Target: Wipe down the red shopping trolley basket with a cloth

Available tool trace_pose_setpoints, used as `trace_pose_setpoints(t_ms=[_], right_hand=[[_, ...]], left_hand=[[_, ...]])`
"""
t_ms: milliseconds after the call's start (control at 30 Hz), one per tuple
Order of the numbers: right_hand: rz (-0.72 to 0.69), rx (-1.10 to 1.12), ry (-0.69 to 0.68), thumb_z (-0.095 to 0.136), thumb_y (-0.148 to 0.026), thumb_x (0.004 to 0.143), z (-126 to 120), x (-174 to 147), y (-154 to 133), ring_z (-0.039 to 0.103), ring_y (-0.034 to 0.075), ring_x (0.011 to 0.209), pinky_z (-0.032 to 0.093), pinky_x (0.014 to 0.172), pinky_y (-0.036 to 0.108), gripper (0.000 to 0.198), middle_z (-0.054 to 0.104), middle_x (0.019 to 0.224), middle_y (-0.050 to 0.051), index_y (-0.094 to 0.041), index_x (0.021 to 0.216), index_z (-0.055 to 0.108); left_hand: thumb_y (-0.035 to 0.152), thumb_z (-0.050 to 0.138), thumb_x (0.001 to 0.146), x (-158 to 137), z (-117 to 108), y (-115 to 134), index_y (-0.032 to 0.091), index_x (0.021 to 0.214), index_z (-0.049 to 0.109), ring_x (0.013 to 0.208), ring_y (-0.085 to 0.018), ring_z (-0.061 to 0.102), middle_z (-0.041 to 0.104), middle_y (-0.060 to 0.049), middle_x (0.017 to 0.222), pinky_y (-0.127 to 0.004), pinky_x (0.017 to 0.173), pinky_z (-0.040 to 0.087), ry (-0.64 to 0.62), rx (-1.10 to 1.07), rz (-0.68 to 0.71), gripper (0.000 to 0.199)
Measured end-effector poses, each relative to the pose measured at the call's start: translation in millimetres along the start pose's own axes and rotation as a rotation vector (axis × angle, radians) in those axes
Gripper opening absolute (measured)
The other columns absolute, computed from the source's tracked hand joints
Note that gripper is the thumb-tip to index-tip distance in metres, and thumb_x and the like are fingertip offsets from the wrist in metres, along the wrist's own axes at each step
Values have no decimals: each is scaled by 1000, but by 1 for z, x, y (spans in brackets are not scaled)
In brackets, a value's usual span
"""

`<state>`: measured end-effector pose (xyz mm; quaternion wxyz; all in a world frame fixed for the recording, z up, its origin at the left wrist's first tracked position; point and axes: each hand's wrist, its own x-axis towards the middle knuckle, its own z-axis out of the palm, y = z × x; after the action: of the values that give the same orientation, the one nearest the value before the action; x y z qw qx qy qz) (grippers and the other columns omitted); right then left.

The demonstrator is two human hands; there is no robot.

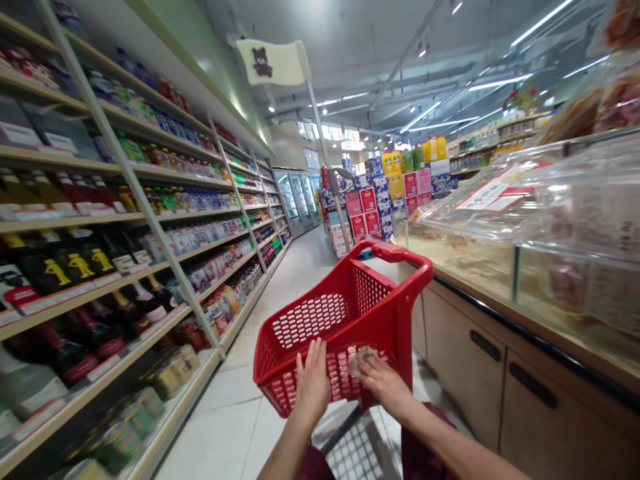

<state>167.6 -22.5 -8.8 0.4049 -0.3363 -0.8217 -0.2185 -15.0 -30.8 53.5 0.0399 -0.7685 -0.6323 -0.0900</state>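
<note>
A red plastic shopping cart (400,320) with a perforated basket stands right in front of me, its handle at the far right of the basket. My left hand (314,379) lies against the near basket wall, fingers stretched out, with nothing visible in it. Farther right on that same wall, my right hand (383,380) presses a crumpled, greyish-beige cloth (361,362) to the red plastic. The cloth is bunched under my fingers, so part of it is hidden.
Tall shelves (165,273) of bottles and cans line the left side. On the right runs a wooden counter (465,360) with clear plastic food packs (490,193). Stacked boxes (363,212) stand beyond the cart, near a pole with a bear flag (290,63). White floor tiles (225,427) lie below.
</note>
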Motion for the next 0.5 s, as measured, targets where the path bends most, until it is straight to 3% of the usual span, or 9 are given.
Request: trace_pose_setpoints(t_ms=[200,400,500], right_hand=[[18,-38,30,37,-13,85,-23,24,12,33,21,122,34,97,42,34,52,120,5,-21,114,52],[65,16,-208,46,-15,81,-10,-11,21,46,17,112,40,94,34,34,59,112,4,-23,114,53],[36,42,-70,45,-20,83,-19,-7,27,43,17,115,39,95,35,29,58,113,4,-23,109,57]], left_hand=[[1,31,62,9,4,12,11,132,22,130,-15,10,18,-5,141,-42,106,8,29,39,65,72],[2,32,60,9,6,20,14,133,17,131,-15,6,12,-3,143,-44,105,8,-12,86,81,76],[1,31,61,10,2,25,12,133,16,130,-14,7,11,-4,143,-44,105,8,-3,94,58,75]])
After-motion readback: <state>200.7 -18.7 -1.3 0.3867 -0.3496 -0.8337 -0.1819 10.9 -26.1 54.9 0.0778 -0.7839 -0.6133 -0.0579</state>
